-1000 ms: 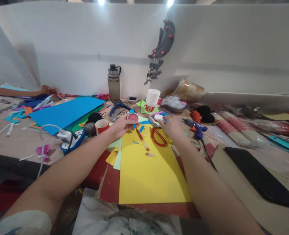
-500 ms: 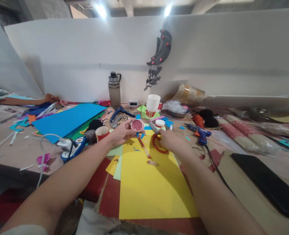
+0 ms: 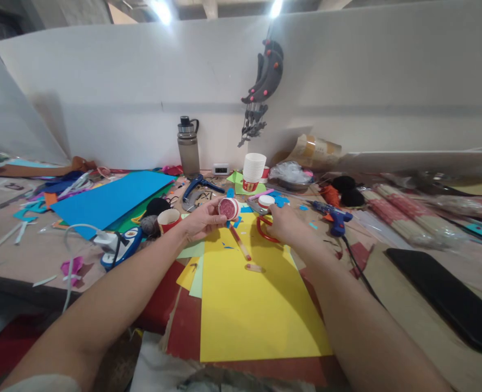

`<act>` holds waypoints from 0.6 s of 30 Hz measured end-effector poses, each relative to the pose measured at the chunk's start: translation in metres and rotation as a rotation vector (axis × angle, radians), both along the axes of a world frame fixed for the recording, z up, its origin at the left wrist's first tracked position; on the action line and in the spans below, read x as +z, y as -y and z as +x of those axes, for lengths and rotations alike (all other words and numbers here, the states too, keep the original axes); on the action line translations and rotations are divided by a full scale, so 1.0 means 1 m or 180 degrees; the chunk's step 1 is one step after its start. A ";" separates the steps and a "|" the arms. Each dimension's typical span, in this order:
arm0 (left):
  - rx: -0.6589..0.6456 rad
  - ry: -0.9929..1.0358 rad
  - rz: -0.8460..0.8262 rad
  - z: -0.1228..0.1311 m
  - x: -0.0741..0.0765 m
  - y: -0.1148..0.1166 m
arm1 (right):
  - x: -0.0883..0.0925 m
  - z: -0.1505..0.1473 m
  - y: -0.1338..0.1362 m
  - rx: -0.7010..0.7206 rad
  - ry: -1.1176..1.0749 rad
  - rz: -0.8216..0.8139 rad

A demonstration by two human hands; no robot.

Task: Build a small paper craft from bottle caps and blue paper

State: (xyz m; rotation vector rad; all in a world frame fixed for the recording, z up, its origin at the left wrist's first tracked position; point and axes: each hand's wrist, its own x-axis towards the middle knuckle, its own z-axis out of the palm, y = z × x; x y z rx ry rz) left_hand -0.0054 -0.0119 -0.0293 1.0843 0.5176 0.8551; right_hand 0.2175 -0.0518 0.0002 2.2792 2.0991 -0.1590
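Observation:
My left hand (image 3: 206, 219) is closed around a small, short paper cup (image 3: 229, 208), its round pink-red end turned towards me. To the right, my right hand (image 3: 285, 222) is closed on a pair of scissors (image 3: 264, 226) with red handles; the fingers partly hide the grip, and the blades point up and left. Just beyond the scissors stands a small white-topped round piece (image 3: 266, 202). Under both hands lies yellow paper (image 3: 257, 310), bearing a red-tipped strip (image 3: 240, 243), a short oval piece (image 3: 255, 267) and blue scraps.
A stack of paper cups (image 3: 253, 170) stands behind the hands, and a red cup (image 3: 169, 219) is left of my left hand. A bottle (image 3: 188, 149) is at the back. On the right are a blue glue gun (image 3: 335, 216) with its cord and a black phone (image 3: 445, 296).
My right hand and the scissors have shifted slightly, and less of the red handle loop shows. The cup in my left hand has tilted a little. The camera view has moved slightly.

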 end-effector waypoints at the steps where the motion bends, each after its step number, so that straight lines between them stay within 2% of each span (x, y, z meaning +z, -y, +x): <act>1: -0.0016 -0.0016 0.0009 0.000 0.000 0.000 | -0.001 0.000 0.000 0.0030 0.0015 -0.0026; 5: -0.0086 -0.0075 0.0056 -0.001 0.000 0.000 | 0.002 -0.001 0.003 0.0145 0.0058 -0.0212; 7: -0.0008 -0.0109 0.0078 0.001 0.000 0.000 | 0.005 -0.003 0.003 0.0190 -0.0159 0.0054; 10: 0.0326 -0.0123 0.0134 0.005 0.000 0.003 | 0.007 -0.010 0.004 0.0477 -0.1468 0.0654; 13: 0.0520 -0.0161 0.0307 0.008 -0.001 0.004 | 0.005 -0.020 0.005 0.0998 -0.2832 0.0846; 15: 0.0518 -0.0226 0.0466 0.009 -0.003 0.003 | 0.002 -0.027 0.007 0.1135 -0.3109 0.0970; 18: 0.0518 -0.0305 0.0673 0.009 -0.006 0.001 | -0.001 -0.032 0.008 0.1027 -0.3151 0.1092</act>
